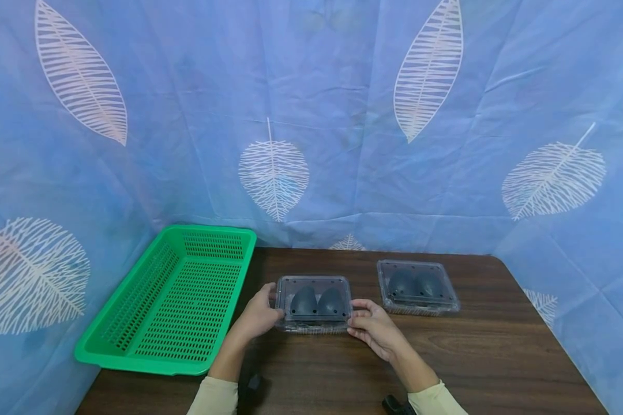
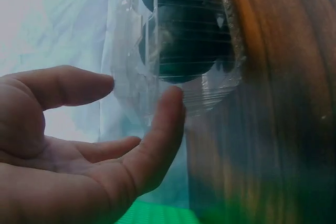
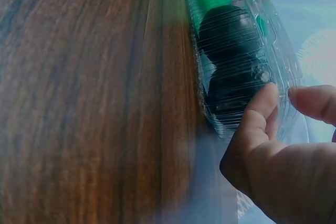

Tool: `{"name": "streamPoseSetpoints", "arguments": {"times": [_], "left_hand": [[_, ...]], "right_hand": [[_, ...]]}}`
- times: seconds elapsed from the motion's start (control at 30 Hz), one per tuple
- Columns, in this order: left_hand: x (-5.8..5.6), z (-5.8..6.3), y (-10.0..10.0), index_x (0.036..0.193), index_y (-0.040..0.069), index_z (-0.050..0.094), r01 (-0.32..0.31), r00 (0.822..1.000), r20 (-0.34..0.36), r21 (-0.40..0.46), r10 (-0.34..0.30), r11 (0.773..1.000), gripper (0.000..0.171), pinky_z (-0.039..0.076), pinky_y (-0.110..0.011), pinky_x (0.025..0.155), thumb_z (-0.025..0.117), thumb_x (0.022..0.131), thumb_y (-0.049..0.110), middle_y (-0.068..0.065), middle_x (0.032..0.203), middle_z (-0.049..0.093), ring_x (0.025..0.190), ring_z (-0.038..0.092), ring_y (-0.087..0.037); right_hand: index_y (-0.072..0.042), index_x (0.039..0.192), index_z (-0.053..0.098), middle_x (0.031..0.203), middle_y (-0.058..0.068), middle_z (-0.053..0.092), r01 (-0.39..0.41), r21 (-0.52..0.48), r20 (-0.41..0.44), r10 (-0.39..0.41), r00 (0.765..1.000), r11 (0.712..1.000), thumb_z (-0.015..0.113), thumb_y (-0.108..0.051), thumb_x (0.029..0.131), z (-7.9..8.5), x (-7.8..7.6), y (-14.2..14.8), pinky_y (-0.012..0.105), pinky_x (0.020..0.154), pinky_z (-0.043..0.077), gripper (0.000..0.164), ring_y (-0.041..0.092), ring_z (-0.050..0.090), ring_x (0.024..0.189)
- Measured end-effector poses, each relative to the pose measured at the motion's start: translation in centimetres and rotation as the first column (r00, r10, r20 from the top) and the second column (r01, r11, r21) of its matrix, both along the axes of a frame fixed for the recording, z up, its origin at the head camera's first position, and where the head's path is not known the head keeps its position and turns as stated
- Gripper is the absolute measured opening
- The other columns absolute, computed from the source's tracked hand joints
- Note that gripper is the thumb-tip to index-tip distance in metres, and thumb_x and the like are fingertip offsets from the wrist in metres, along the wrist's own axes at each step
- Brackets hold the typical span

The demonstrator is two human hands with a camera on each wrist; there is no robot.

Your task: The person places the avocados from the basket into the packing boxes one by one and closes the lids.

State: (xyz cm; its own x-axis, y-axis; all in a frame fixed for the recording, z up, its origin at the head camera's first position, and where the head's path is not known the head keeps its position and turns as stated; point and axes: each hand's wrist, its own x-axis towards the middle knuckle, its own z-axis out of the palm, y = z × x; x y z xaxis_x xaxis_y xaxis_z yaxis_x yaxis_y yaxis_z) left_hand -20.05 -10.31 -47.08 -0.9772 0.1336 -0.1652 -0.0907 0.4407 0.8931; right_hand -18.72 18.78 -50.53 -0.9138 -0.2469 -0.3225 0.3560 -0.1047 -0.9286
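Note:
A clear plastic clamshell box (image 1: 314,325) with small holes in its closed lid sits between my two hands, over the middle of the table. Inside show two dark egg-shaped things (image 1: 304,301), side by side. At the box's left end is my left hand (image 1: 258,311); in the left wrist view its thumb is at the lid's rim and a fingertip (image 2: 176,95) at the ribbed side wall. My right hand (image 1: 376,328) holds the right end, thumb at the rim and fingers (image 3: 260,106) against the side wall.
Another clear clamshell box (image 1: 420,309) with two dark egg-shaped things stands at the back right. To the left, a green slotted plastic basket (image 1: 231,230) lies along the edge of the brown wooden table (image 1: 477,346). A blue leaf-print cloth (image 1: 332,115) hangs behind.

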Motion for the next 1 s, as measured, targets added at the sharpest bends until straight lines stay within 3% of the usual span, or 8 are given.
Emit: {"name": "streamPoseSetpoints", "arguments": {"times": [0.07,0.2,0.37,0.57,0.7,0.77,0.9,1.0], "left_hand": [[0.1,-0.3,-0.1,0.156,-0.009,0.029,-0.013,0.999,0.03,0.082,0.01,0.997,0.079,0.056,-0.037,0.064,0.063,0.085,-0.006,-0.034,0.146,0.048,0.072,0.062,-0.021],[0.5,-0.7,-0.3,0.158,-0.007,0.027,-0.013,0.998,0.058,0.182,0.002,0.983,0.083,0.057,-0.037,0.065,0.063,0.083,-0.009,-0.034,0.149,0.043,0.065,0.06,-0.017],[0.7,-1.0,-0.4,0.157,-0.007,0.03,0.009,0.999,0.039,0.2,-0.017,0.98,0.084,0.057,-0.039,0.067,0.062,0.08,-0.011,-0.033,0.151,0.041,0.067,0.06,-0.018],[0.7,-1.7,-0.2,0.152,-0.01,0.036,-0.022,1.0,0.021,0.206,0.018,0.978,0.087,0.054,-0.033,0.062,0.062,0.07,-0.016,-0.031,0.142,0.047,0.065,0.056,-0.017],[0.6,-2.2,-0.1,0.152,-0.01,0.036,-0.033,0.999,0.029,0.241,0.027,0.97,0.086,0.059,-0.037,0.062,0.059,0.07,-0.019,-0.032,0.139,0.047,0.063,0.059,-0.018],[0.5,-2.4,-0.1,0.151,-0.01,0.038,-0.035,0.999,0.024,0.254,0.03,0.967,0.084,0.06,-0.038,0.063,0.059,0.071,-0.02,-0.032,0.137,0.048,0.069,0.061,-0.019],[0.4,-2.6,-0.1,0.149,-0.01,0.041,-0.045,0.999,0.023,0.278,0.04,0.959,0.082,0.06,-0.035,0.063,0.059,0.069,-0.02,-0.03,0.133,0.049,0.079,0.062,-0.022],[0.5,-2.7,0.0,0.148,-0.009,0.043,-0.054,0.999,0.02,0.279,0.05,0.959,0.083,0.057,-0.034,0.061,0.06,0.068,-0.021,-0.029,0.132,0.049,0.076,0.059,-0.021]], "right_hand": [[0.008,0.15,0.029,0.103,0.007,0.055,0.001,-0.001,-0.006,-0.001,1.0,1.0,0.058,0.003,0.098,0.1,0.1,-0.1,0.031,0.085,0.058,0.06,0.016,0.062,0.091],[0.009,0.15,0.027,0.103,0.007,0.055,-0.002,-0.015,0.001,0.002,1.0,1.0,0.058,0.004,0.098,0.3,0.2,-0.1,0.031,0.085,0.059,0.06,0.016,0.063,0.091],[0.007,0.149,0.028,0.101,0.006,0.056,-0.005,-0.017,0.011,0.005,1.0,1.0,0.057,0.004,0.098,0.2,0.1,0.0,0.031,0.084,0.059,0.059,0.015,0.063,0.09],[0.007,0.149,0.029,0.101,0.006,0.055,-0.009,-0.004,0.0,0.009,1.0,1.0,0.058,0.004,0.097,-0.1,-0.1,0.0,0.031,0.084,0.059,0.06,0.016,0.063,0.09],[0.007,0.148,0.029,0.1,0.006,0.056,-0.01,0.01,-0.009,0.01,1.0,1.0,0.057,0.005,0.095,-0.1,-0.1,0.0,0.031,0.084,0.059,0.059,0.016,0.063,0.089],[0.006,0.148,0.03,0.099,0.006,0.057,-0.008,0.015,-0.011,0.008,1.0,1.0,0.055,0.006,0.095,-0.1,-0.1,0.0,0.031,0.084,0.058,0.059,0.016,0.063,0.089],[0.007,0.148,0.03,0.097,0.006,0.057,-0.01,0.015,-0.013,0.01,1.0,1.0,0.054,0.007,0.095,0.0,0.0,0.1,0.031,0.085,0.058,0.058,0.015,0.063,0.089],[0.007,0.147,0.03,0.098,0.006,0.057,-0.012,0.015,-0.013,0.012,1.0,1.0,0.054,0.007,0.095,-0.1,0.0,0.1,0.031,0.085,0.058,0.058,0.015,0.063,0.089]]}}
